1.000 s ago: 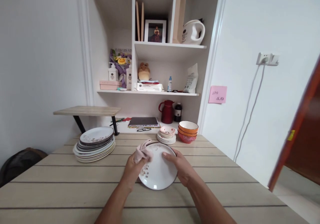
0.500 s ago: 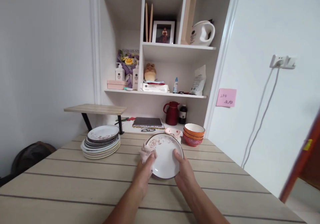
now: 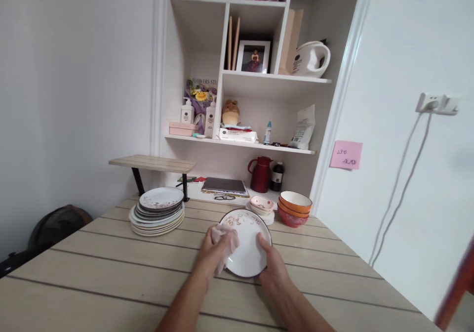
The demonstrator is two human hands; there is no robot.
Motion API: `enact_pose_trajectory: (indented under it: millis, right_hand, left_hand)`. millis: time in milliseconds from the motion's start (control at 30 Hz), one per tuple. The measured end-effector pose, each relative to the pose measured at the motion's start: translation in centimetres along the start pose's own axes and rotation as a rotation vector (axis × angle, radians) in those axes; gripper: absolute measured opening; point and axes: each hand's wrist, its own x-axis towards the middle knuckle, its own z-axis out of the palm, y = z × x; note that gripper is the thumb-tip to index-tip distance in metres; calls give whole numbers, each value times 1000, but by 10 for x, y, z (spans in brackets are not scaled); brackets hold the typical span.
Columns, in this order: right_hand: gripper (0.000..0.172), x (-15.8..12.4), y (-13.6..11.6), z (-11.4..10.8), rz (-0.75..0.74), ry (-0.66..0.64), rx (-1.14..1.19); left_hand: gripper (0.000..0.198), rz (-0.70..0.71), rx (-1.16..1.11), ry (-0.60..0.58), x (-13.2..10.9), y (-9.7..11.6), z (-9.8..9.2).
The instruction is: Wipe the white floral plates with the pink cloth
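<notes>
A white plate with a dark rim and a small floral pattern is held tilted above the wooden table. My right hand grips its lower right edge, thumb on the face. My left hand is closed on a pale pink cloth and presses it against the plate's left side.
A stack of several plates stands at the left of the table. Behind the held plate are small saucers with a pink dish and stacked orange bowls. A shelf unit, a red jug and a low riser lie beyond.
The cloth has shifted from the plate's upper left edge onto its left face. The plate was lifted and tilted upright. My view has swung left and slightly down.
</notes>
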Motion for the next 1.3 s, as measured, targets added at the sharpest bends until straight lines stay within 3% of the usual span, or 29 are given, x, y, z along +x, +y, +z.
enact_pose_trajectory:
  millis: [67, 167, 267, 567, 733, 867, 1000, 1100, 1200, 1300]
  right_hand:
    - [52, 3, 1, 2, 53, -70, -5]
    - [47, 12, -1, 6, 163, -237, -21]
    - [43, 22, -8, 3, 180, -366, -66]
    - [56, 49, -32, -34, 212, -662, -336]
    - [61, 39, -30, -31, 188, -700, -324]
    - [66, 31, -46, -34, 139, -676, -186]
    - [58, 37, -71, -54, 10, -496, -77]
    - [49, 42, -76, -62, 27, -370, -125]
    - [52, 35, -71, -47, 101, -380, -250]
    - [62, 16, -68, -20, 148, -512, -315]
  left_hand:
    - [55, -38, 34, -6, 0, 4, -2]
    - [48, -37, 43, 82, 1, 7, -7]
    - [42, -10, 21, 121, 4, 7, -10]
    - [44, 35, 100, 106, 3, 3, -9]
    - [50, -8, 98, 74, 0, 7, -10]
    - [56, -90, -6, 40, -1, 12, -12]
    - [60, -129, -138, -13, 0, 17, -13]
    - [61, -133, -146, -23, 0, 18, -13]
    - [61, -131, -82, -31, -1, 15, -12]
    - [58, -92, 43, -75, -4, 10, -9]
